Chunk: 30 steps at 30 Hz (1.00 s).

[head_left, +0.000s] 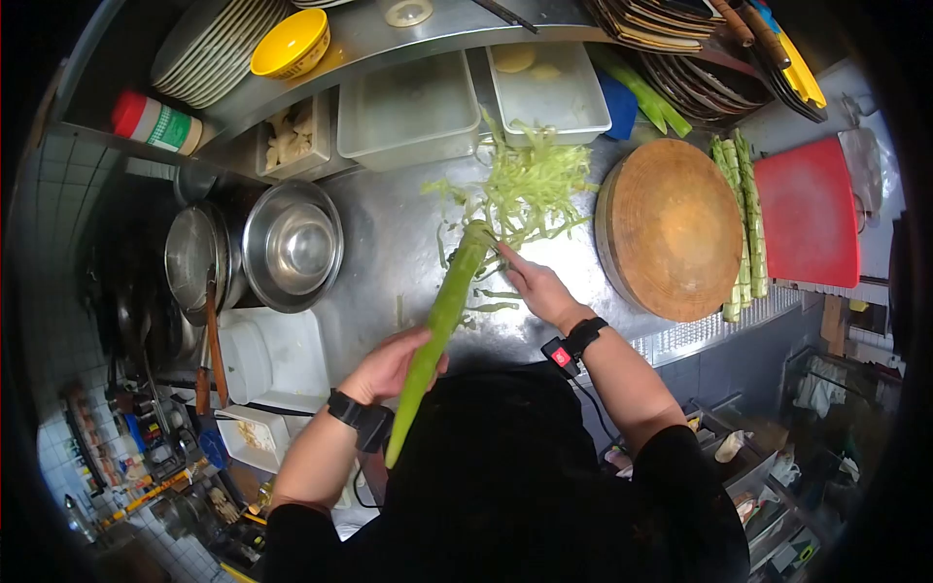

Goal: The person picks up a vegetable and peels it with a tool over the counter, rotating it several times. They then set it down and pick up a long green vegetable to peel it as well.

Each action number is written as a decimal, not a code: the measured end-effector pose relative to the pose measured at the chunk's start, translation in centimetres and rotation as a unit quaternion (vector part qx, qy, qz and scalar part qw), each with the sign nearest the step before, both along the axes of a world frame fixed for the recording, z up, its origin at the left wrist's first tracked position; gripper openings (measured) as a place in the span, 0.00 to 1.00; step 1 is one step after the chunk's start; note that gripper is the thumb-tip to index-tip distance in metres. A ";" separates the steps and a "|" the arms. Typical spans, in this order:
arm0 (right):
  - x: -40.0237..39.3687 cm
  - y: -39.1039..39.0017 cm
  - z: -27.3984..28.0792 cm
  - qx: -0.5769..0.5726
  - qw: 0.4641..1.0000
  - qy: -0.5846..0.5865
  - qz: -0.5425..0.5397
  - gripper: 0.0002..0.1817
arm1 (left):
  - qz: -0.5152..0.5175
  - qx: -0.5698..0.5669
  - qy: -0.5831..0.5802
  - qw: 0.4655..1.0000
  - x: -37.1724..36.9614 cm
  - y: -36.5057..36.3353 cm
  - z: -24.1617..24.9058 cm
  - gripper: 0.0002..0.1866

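A long, pale green celtuce stem (pixel 447 306) slants over the steel worktop, its thin end down by my black top. My left hand (pixel 384 364) is closed around its lower half. At the thick upper end, my right hand (pixel 542 291) grips a peeler (pixel 492 236), mostly hidden by the fingers, with its head against the stem. Beyond the hands lies a loose heap of light green peelings (pixel 536 185). Several darker strips of peel (pixel 496 307) are scattered on the steel beside the stem.
A thick round chopping block (pixel 671 228) stands at right, with more celtuce stems (pixel 750 228) and a red board (pixel 812 209) beyond. Plastic tubs (pixel 408 112) line the back under a shelf (pixel 389 47). Metal bowls (pixel 292 245) and a white container (pixel 296 345) sit at left.
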State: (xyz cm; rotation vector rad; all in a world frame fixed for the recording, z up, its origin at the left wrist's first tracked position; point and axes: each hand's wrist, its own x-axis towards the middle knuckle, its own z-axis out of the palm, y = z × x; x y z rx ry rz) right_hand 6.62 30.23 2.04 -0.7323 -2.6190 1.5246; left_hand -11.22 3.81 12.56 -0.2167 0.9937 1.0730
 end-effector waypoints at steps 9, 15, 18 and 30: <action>0.4 -1.9 0.8 0.020 0.986 0.153 0.068 0.29 | 0.070 0.032 0.060 0.995 0.4 1.2 1.5 0.37; 0.4 -1.0 -2.1 0.034 0.992 0.098 0.078 0.31 | 0.013 0.002 0.108 0.994 0.5 -0.1 2.6 0.42; 0.3 2.2 -3.8 0.158 0.985 -0.046 0.055 0.31 | 0.015 0.005 0.068 0.998 0.2 -0.7 2.5 0.43; 0.9 -1.0 -1.0 0.077 0.996 -0.038 0.027 0.30 | -0.168 0.055 0.192 0.965 0.5 -1.4 1.1 0.45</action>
